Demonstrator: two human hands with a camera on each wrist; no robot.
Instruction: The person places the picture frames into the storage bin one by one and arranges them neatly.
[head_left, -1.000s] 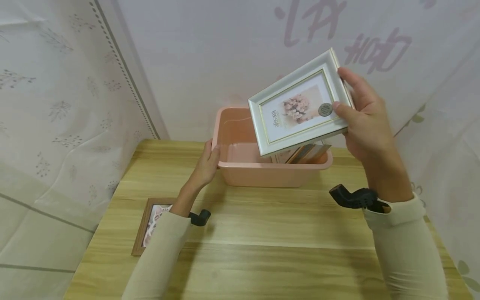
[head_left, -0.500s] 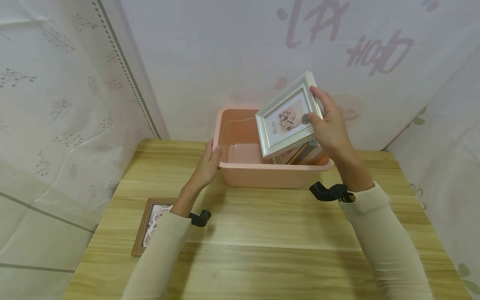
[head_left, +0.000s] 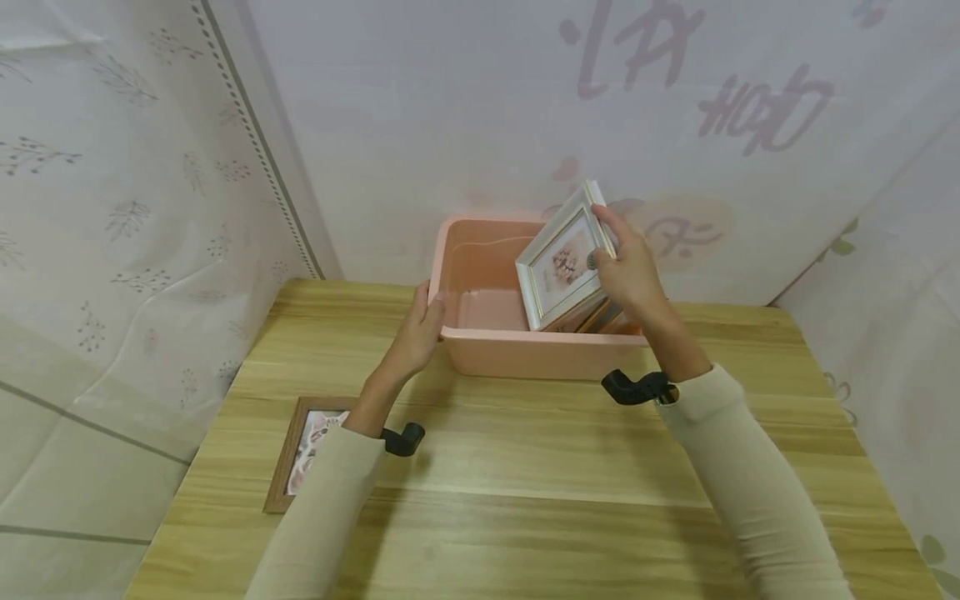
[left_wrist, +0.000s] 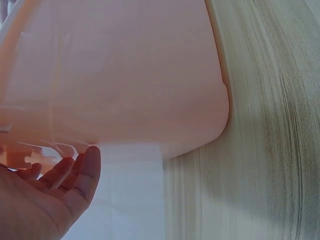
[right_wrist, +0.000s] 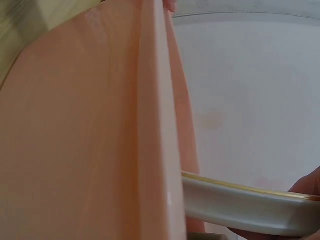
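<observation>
My right hand [head_left: 630, 271] grips the right edge of a white picture frame [head_left: 561, 265] with gold trim and a flower print. Tilted, the frame's lower part sits inside a pink plastic tub [head_left: 525, 358], leaning over other frames [head_left: 600, 317] at the tub's right end. In the right wrist view, the white frame edge [right_wrist: 245, 205] passes behind the tub's rim [right_wrist: 162, 120], and only a bit of the hand shows. My left hand [head_left: 408, 342] holds the tub's left rim; the left wrist view shows its fingers [left_wrist: 90, 172] curled up at that rim.
A brown wooden picture frame [head_left: 309, 446] with a cat picture lies on the wooden table [head_left: 510, 533], partly under my left sleeve [head_left: 322, 508]. A printed cloth wall [head_left: 420, 125] rises close behind the tub.
My right hand has moved left and down with the white picture frame, from above the tub to partly inside it. The left hand keeps its hold on the rim.
</observation>
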